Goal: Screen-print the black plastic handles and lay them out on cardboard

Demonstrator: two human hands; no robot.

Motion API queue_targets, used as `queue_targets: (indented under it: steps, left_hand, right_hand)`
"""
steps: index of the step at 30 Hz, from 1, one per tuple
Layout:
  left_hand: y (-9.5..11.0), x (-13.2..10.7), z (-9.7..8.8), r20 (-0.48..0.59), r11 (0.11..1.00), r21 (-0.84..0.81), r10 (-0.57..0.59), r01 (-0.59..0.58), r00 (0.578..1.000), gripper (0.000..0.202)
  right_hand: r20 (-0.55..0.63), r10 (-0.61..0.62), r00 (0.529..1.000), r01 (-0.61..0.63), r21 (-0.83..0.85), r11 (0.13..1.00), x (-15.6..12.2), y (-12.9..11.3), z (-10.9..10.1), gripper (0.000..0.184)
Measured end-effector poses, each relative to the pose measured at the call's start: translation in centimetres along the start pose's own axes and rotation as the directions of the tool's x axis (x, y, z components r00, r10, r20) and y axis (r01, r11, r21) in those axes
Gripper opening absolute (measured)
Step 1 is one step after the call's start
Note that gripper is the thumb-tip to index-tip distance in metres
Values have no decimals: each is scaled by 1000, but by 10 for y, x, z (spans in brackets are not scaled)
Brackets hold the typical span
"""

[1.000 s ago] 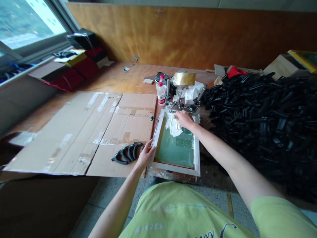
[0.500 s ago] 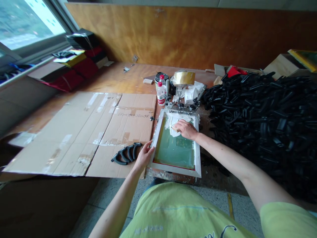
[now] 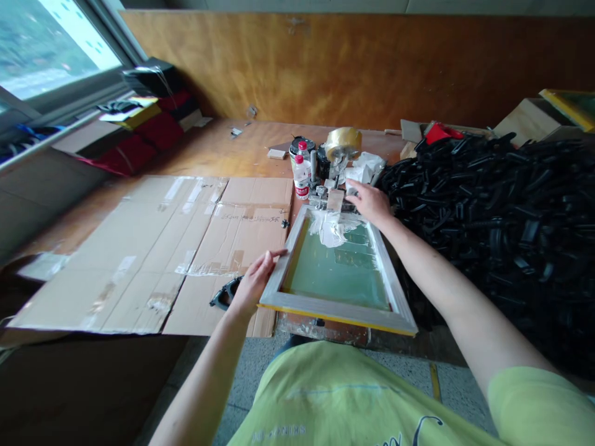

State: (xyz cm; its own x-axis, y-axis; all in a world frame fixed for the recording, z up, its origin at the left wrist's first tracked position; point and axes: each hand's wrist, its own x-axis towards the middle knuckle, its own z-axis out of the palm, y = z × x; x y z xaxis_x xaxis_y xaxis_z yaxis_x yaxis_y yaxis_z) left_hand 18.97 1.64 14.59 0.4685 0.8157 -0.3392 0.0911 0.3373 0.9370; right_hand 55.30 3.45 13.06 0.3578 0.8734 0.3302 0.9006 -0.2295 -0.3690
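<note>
A screen printing frame (image 3: 334,272) with green mesh is tilted, its near edge raised off the bench. My left hand (image 3: 256,279) grips its left rail. White ink (image 3: 331,232) lies smeared over the far part of the mesh. A small squeegee (image 3: 335,199) rests at the frame's far end, by the metal clamp. Just right of it is my right hand (image 3: 372,201), fingers apart and holding nothing. Black curved plastic parts (image 3: 224,293) lie on the cardboard, partly hidden behind my left hand.
Flattened cardboard (image 3: 139,248) covers the bench on the left. A large heap of black plastic parts (image 3: 502,235) fills the right side. Behind the frame stand a red-capped bottle (image 3: 301,179), a roll of tape (image 3: 343,142) and a dark can (image 3: 297,147).
The frame's near edge has risen, with my left hand on its left rail. My right hand has let go of the squeegee at the far end and moved slightly right.
</note>
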Motion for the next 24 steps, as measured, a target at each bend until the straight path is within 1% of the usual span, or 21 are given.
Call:
queue_targets:
  steps: [2,4,5,6,7,9,10,11,12,13,14,15,16,17,18,19,20,21,22,23,24]
  left_hand:
    - [24,8,10,-24,984,-56,166,-167,986,49]
    - [48,22,22,-43,939,-88,331,-334,943,45]
    - [59,30,28,-36,921,-105,374,-376,927,45]
    - [68,38,34,-20,914,-123,388,-387,921,46]
    - [75,44,39,-5,914,-141,383,-379,924,48]
    - [77,53,46,-14,915,-191,359,-355,933,53]
    - [72,54,48,-34,914,-213,347,-346,937,54]
    - [62,52,50,-49,918,-228,322,-325,945,55]
    - [49,49,52,-38,934,-231,272,-273,962,55]
    - [32,44,54,3,958,-220,188,-183,982,56]
    - [13,37,56,62,979,-195,78,-64,995,58]
    - [-6,29,58,126,984,-165,-47,67,991,59]
    - [-25,20,61,171,971,-152,-158,184,973,59]
    - [-42,12,62,198,948,-167,-237,271,951,57]
    - [-57,5,62,200,923,-203,-288,327,937,53]
    - [-69,-2,59,183,900,-250,-318,357,930,46]
    - [-80,-8,53,156,884,-286,-338,370,928,39]
    - [-89,-12,41,115,876,-307,-355,373,928,34]
    - [-98,-15,25,48,876,-313,-373,368,927,31]
    - [-107,-18,4,-37,883,-304,-387,358,921,31]
    - [-117,-20,-20,-138,891,-298,-394,342,909,32]
  right_hand:
    - [-81,177,981,-174,38,984,-12,31,-6,31]
    - [-65,336,940,-332,60,941,-35,55,-1,22]
    - [-36,379,925,-376,65,924,-49,61,7,18]
    - [3,381,925,-380,75,922,-63,63,17,15]
    - [46,338,940,-341,95,935,-77,61,28,13]
    - [138,126,982,-146,140,979,-99,48,48,19]
    - [182,3,983,-31,150,988,-107,39,55,25]
    - [222,-101,970,70,143,987,-112,29,59,29]
    - [252,-166,953,141,115,983,-116,19,60,29]
    - [269,-184,945,171,73,983,-118,8,59,25]
    - [271,-182,945,179,36,983,-122,-4,56,20]
    - [260,-183,948,187,12,982,-127,-18,52,16]
    - [243,-205,948,210,4,978,-134,-33,48,13]
    - [228,-255,940,258,16,966,-143,-50,45,14]
    - [220,-329,918,329,37,943,-153,-66,43,14]
    - [234,-427,874,418,87,904,-164,-80,42,16]
    - [265,-515,815,493,149,857,-173,-89,42,19]
    - [308,-540,783,508,184,841,-181,-93,41,21]
    - [360,-499,789,466,180,866,-186,-89,39,23]
    - [406,-392,826,375,126,919,-189,-78,36,26]
    - [428,-234,873,245,31,969,-189,-60,31,27]
